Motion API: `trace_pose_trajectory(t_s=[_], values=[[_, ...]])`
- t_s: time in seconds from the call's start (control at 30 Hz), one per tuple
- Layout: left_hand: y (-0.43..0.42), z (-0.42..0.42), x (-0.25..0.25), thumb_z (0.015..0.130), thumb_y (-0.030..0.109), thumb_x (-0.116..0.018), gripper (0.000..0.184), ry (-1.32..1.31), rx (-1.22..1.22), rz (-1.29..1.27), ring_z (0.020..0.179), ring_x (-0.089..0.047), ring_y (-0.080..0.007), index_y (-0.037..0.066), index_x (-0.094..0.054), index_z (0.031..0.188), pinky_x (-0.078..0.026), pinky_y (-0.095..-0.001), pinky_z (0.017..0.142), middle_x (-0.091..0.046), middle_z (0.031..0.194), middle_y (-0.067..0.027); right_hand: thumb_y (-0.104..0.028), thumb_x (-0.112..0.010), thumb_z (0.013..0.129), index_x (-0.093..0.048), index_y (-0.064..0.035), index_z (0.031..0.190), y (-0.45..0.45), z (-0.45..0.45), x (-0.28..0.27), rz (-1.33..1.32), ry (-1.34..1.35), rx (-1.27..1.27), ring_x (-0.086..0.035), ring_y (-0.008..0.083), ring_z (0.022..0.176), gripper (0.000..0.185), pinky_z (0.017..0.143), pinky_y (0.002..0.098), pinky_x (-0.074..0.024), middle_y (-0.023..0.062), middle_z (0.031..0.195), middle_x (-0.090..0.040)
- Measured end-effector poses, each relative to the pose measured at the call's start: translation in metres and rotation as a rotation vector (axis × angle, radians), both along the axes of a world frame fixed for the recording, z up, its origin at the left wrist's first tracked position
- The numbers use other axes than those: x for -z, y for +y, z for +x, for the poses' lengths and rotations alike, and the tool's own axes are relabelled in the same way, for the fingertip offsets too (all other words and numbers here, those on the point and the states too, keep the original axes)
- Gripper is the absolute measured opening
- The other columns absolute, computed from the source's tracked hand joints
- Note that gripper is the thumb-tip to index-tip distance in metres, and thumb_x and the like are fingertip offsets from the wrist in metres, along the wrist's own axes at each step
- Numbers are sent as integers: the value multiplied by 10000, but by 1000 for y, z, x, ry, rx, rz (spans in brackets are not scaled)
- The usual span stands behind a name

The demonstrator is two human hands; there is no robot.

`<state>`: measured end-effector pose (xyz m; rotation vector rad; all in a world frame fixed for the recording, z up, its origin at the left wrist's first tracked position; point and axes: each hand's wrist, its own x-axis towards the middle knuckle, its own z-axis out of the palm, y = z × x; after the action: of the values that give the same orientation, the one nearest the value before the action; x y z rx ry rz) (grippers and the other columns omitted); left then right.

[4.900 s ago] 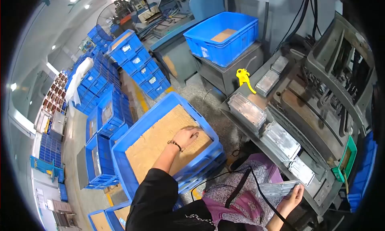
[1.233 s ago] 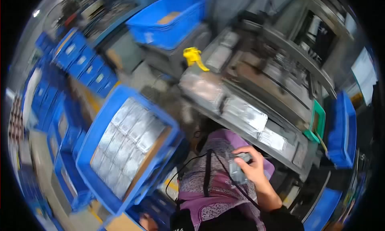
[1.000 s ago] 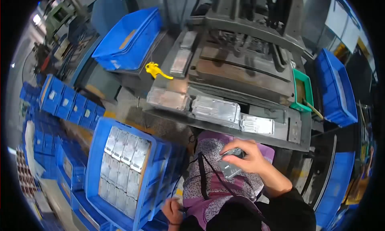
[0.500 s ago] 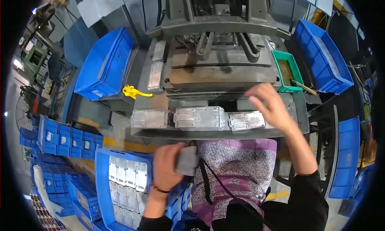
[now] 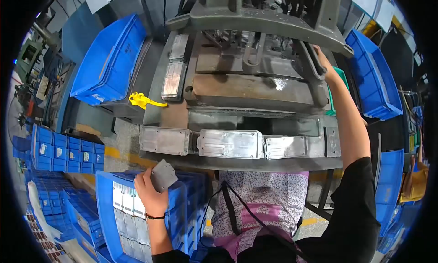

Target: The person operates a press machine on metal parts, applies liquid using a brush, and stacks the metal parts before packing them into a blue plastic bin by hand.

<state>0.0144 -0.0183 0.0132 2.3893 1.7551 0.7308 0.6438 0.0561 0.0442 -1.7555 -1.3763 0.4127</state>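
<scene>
My left hand [image 5: 152, 195] grips a grey metal plate [image 5: 164, 175] by its left side, above the blue crate [image 5: 104, 194] of metal parts. Beyond the press bed's right side, my right hand [image 5: 323, 64] reaches in beside a slotted steel bar [image 5: 311, 60]; its fingers are mostly hidden. Along the front ledge lie metal housings in a row: one at left [image 5: 165, 140], one in the middle [image 5: 229, 143] and one at right [image 5: 286, 146]. More housings [image 5: 174, 79] rest at the bed's left edge.
The press frame [image 5: 269, 23] spans the far side. A yellow tool [image 5: 146, 100] lies left of the bed. Blue bins stand at left [image 5: 107, 62] and right [image 5: 372, 76]. A green tray [image 5: 341, 76] is partly behind my right arm. Stacked blue crates [image 5: 66, 151] fill the lower left.
My left hand has moved left with the metal plate, from before the apron to above the crate. My right hand has gone from above the front ledge to the far right of the press.
</scene>
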Motion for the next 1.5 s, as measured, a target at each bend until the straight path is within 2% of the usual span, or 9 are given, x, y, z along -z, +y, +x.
trace_pose_trajectory(t_s=[0.2, 0.43, 0.5, 0.67, 0.73, 1.0, 1.1, 1.27, 1.5], values=[[5, 5, -4, 598, 9, -657, 610, 52, 4, 1, 994, -485, -382, 19, -544, 1198, -383, -448, 893, -543, 1065, -165, -178, -682, 867, -410, -65, 1389, 35, 38, 42, -110, 485, -75, -580, 181, 1064, 599, 928, 316, -466, 90, 1255, -574], [6, 6, -4, 586, -1, -646, 625, 41, -9, -31, 997, -484, -381, 22, -542, 1202, -368, -445, 908, -543, 1075, -161, -221, -612, 881, -591, -52, 1231, 28, 35, 32, 166, 110, 1, -609, 251, 1049, 389, 881, 366, -479, 148, 1140, -646], [6, 5, -4, 583, -2, -645, 629, 39, -12, -29, 1000, -482, -381, 21, -540, 1202, -366, -445, 910, -542, 1081, -160, -274, -599, 861, -595, -27, 1219, 25, 54, 26, -52, -548, 104, -592, 335, 1125, 435, 916, 412, -456, 214, 1177, -632], [4, 9, -7, 595, -44, -616, 613, -10, -34, -35, 1039, -475, -411, 24, -523, 1197, -368, -459, 940, -532, 1106, -183, -329, -616, 815, -552, -4, 1271, 23, 47, 9, -206, -233, 58, -536, 387, 1197, 564, 990, 415, -410, 245, 1260, -580], [4, 8, -4, 601, -45, -619, 612, -9, -25, -18, 1039, -474, -413, 23, -519, 1200, -369, -462, 938, -530, 1109, -184, -222, -700, 815, -648, -19, 1092, 18, 35, -4, -152, -391, -102, -605, 216, 927, 347, 852, 366, -479, 118, 985, -668], [1, -2, 3, 639, -34, -653, 585, -17, -26, 10, 1057, -480, -397, 10, -495, 1200, -371, -442, 961, -515, 1120, -185, -236, -731, 762, -474, -36, 1348, -26, 33, -37, -296, -532, -33, -518, 301, 1221, 670, 1019, 366, -403, 188, 1305, -554], [-4, -7, 7, 771, -32, -657, 487, -309, -51, 9, 1061, -492, -275, 1, -463, 1216, -374, -372, 981, -501, 1122, -146, 75, -633, 667, -445, -36, 1359, -96, -7, -58, -102, -369, -131, -484, 269, 1242, 726, 1057, 358, -361, 156, 1311, -520], [-21, 4, -7, 827, 5, -617, 453, -355, 57, 137, 1038, -520, -254, -2, -438, 1243, -400, -392, 963, -515, 1137, -145, 10, -723, 626, -419, -37, 1355, -195, -109, -64, -287, -546, -134, -448, 365, 1256, 791, 1082, 437, -341, 175, 1311, -481], [-45, 119, -35, 839, 209, -656, 544, -1332, 335, -383, 1165, -521, -299, 45, -407, 1294, -391, -479, 1043, -530, 1221, -173, -54, -729, 678, -447, 0, 1286, -189, -148, -18, -409, -448, -482, -481, 340, 1199, 672, 963, 395, -458, 158, 1251, -465]])
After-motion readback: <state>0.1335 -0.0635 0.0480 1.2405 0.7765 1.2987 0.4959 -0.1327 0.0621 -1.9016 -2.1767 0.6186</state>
